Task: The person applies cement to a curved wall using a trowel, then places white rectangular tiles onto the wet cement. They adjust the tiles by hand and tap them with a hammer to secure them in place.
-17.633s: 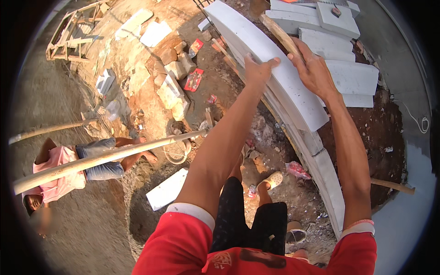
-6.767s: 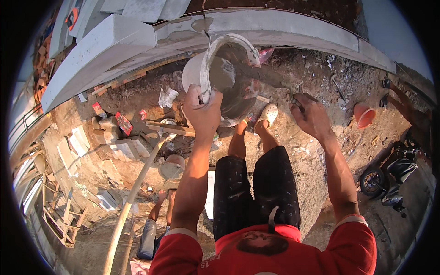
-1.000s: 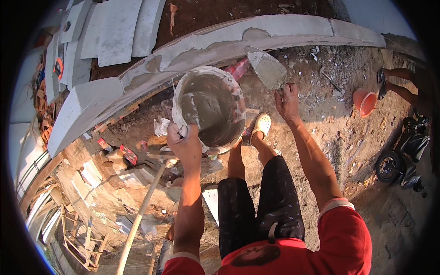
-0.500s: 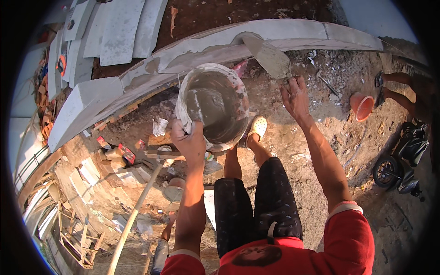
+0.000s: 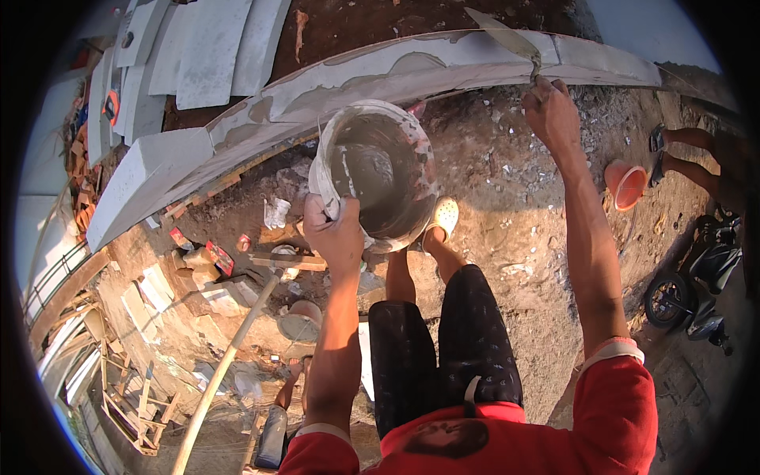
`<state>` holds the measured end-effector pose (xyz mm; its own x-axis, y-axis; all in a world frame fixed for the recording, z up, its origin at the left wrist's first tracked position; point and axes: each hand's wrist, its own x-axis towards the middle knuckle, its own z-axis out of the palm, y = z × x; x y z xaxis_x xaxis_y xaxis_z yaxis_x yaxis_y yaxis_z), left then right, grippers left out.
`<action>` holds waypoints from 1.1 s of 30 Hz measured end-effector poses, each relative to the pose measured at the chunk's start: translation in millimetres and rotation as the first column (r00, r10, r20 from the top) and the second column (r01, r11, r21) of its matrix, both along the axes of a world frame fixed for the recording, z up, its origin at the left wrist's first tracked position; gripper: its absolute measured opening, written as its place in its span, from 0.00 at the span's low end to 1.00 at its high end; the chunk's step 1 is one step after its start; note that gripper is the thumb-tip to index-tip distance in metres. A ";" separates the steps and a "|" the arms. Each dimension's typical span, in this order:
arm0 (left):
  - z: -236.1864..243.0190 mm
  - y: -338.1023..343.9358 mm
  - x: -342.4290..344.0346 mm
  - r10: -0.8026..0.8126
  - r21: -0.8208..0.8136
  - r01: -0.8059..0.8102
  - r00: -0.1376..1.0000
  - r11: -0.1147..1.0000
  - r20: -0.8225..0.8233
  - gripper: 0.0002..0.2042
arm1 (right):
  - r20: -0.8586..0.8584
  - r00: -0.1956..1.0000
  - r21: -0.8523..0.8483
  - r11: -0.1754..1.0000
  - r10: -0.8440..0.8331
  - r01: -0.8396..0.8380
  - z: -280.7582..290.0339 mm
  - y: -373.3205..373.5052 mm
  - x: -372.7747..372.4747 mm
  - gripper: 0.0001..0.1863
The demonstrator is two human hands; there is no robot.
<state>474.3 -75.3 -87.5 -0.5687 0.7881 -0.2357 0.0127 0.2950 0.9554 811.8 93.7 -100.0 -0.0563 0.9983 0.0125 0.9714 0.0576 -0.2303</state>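
My left hand [image 5: 334, 231] is closed on the rim of a mortar-smeared white bucket [image 5: 423, 170], which hangs in front of my legs. Wet grey mortar [image 5: 366, 168] lies inside it. My right hand [image 5: 552, 117] is wrapped around the handle of a trowel [image 5: 504, 36], held out to the right. The trowel's blade, edge-on and tilted, is over the top of the low wall of pale blocks [image 5: 467, 54]. Patches of wet mortar [image 5: 416, 63] spread along the wall's top left of the blade.
Pale slabs [image 5: 207, 55] lean beyond the wall at left. An orange bucket [image 5: 625, 185] sits on the ground at right, near another person's legs [image 5: 690, 154] and a parked motorcycle [image 5: 697, 277]. A long wooden pole [image 5: 226, 372] and scrap wood [image 5: 142, 404] lie at lower left.
My right hand and the trowel have moved up and right; the blade has turned from flat at the wall's near side to edge-on over its top. The bucket has shifted slightly right.
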 end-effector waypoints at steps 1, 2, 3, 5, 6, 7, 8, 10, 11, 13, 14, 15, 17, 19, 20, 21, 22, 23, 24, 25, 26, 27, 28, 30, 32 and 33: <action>-0.8 1.1 2.4 0.005 0.011 -0.005 1.000 1.000 -0.001 0.08 | -0.087 0.996 -0.080 0.997 -0.003 -0.004 10.7 -20.8 0.6 0.17; -2.1 3.0 3.8 0.001 -0.009 -0.001 1.000 1.000 0.015 0.09 | -0.183 0.982 -0.093 0.994 0.045 -0.063 20.1 -41.6 -0.3 0.17; -2.4 4.4 6.3 -0.012 0.009 0.012 0.999 1.000 -0.034 0.10 | -0.210 0.978 -0.280 0.958 0.002 -0.062 28.5 -65.9 -2.4 0.16; -1.9 9.3 12.6 -0.042 0.009 0.044 0.991 0.999 -0.124 0.11 | -0.270 0.960 -0.431 0.881 0.078 -0.193 36.2 -98.0 -12.6 0.16; 0.2 9.9 17.6 -0.039 0.006 0.040 0.991 0.999 -0.128 0.12 | -0.300 0.939 -0.436 0.852 0.166 -0.290 36.8 -109.6 -21.5 0.17; 2.0 11.5 23.5 -0.041 0.008 0.042 0.991 0.999 -0.129 0.12 | -0.306 0.922 -0.454 0.815 0.238 -0.361 36.2 -114.8 -31.1 0.19; 4.2 13.1 29.0 -0.051 0.027 0.054 0.992 0.998 -0.119 0.12 | -0.280 0.914 -0.438 0.808 0.294 -0.394 33.8 -115.7 -41.3 0.19; 9.3 15.7 37.2 -0.088 0.023 0.096 0.969 0.995 -0.232 0.12 | -0.183 0.909 -0.451 0.789 0.375 -0.417 24.5 -114.4 -69.2 0.19; 11.4 16.9 40.2 -0.105 0.031 0.117 0.958 0.993 -0.266 0.12 | -0.128 0.921 -0.517 0.768 0.368 -0.379 19.8 -112.5 -81.3 0.20; 14.3 17.3 46.4 -0.116 0.000 0.121 0.952 0.993 -0.282 0.12 | -0.019 0.931 -0.640 0.711 0.364 -0.291 15.0 -112.2 -96.8 0.20; 14.3 18.1 48.6 -0.119 -0.009 0.121 0.957 0.993 -0.264 0.12 | -0.015 0.909 -0.616 0.712 0.417 -0.337 16.8 -116.3 -97.6 0.18; 13.7 18.6 50.2 -0.121 -0.011 0.123 0.960 0.992 -0.252 0.12 | -0.039 0.919 -0.593 0.731 0.393 -0.337 18.7 -118.4 -94.1 0.15; 10.9 19.1 51.6 -0.111 -0.009 0.112 0.974 0.994 -0.198 0.11 | -0.108 0.926 -0.650 0.679 0.362 -0.341 30.2 -124.7 -69.5 0.11; 7.0 19.6 50.9 -0.091 0.000 0.092 0.981 0.996 -0.169 0.10 | -0.310 0.917 -0.553 0.737 0.251 -0.388 33.6 -123.3 -44.0 0.13; 4.8 20.6 51.2 -0.082 0.007 0.084 0.985 0.996 -0.153 0.10 | -0.379 0.896 -0.537 0.733 0.233 -0.417 34.1 -119.4 -27.9 0.14; 2.6 21.8 51.1 -0.057 0.006 0.058 0.992 0.998 -0.114 0.09 | -0.477 0.843 -0.457 0.749 0.249 -0.480 32.5 -116.6 -14.3 0.16; 1.5 22.5 50.5 -0.032 0.003 0.032 0.997 0.999 -0.076 0.09 | -0.561 0.821 -0.448 0.795 0.106 -0.409 29.3 -118.2 -4.0 0.19; 0.1 23.4 50.6 -0.007 -0.002 0.007 0.999 1.000 -0.038 0.08 | -0.516 0.854 -0.442 0.834 0.064 -0.329 21.5 -117.5 4.0 0.20; -0.5 25.4 47.5 -0.022 0.008 0.023 0.995 1.000 -0.102 0.08 | -0.508 0.858 -0.363 0.885 0.072 -0.290 10.5 -115.7 10.4 0.21; -1.0 26.3 45.8 -0.004 0.009 0.004 0.998 1.000 -0.060 0.08 | -0.484 0.873 -0.310 0.923 0.052 -0.227 -2.1 -114.6 16.3 0.22; -1.7 27.1 44.8 0.012 0.008 -0.012 1.000 1.000 -0.017 0.08 | -0.498 0.867 -0.244 0.954 0.030 -0.173 -15.8 -113.3 23.2 0.23; -2.4 27.6 43.8 0.028 0.006 -0.028 0.999 1.000 0.026 0.08 | -0.435 0.899 -0.154 0.979 0.057 -0.136 -33.8 -109.6 27.3 0.23; -2.6 27.4 41.4 0.015 -0.005 -0.015 1.000 1.000 -0.009 0.08 | -0.367 0.927 -0.054 0.994 0.074 -0.100 -54.6 -104.1 27.7 0.24; -3.5 23.7 40.1 0.018 0.016 -0.019 1.000 1.000 0.016 0.07 | -0.319 0.943 0.115 0.991 0.097 -0.063 -93.8 -89.1 32.4 0.25; -5.4 19.5 36.7 -0.006 -0.014 0.005 0.999 1.000 -0.048 0.07 | -0.365 0.922 0.237 0.970 0.132 -0.045 -136.6 -73.0 25.9 0.24; -6.9 17.2 35.4 -0.003 -0.015 0.002 0.999 1.000 -0.051 0.06 | -0.353 0.929 0.241 0.970 0.111 -0.025 -156.9 -68.2 19.3 0.22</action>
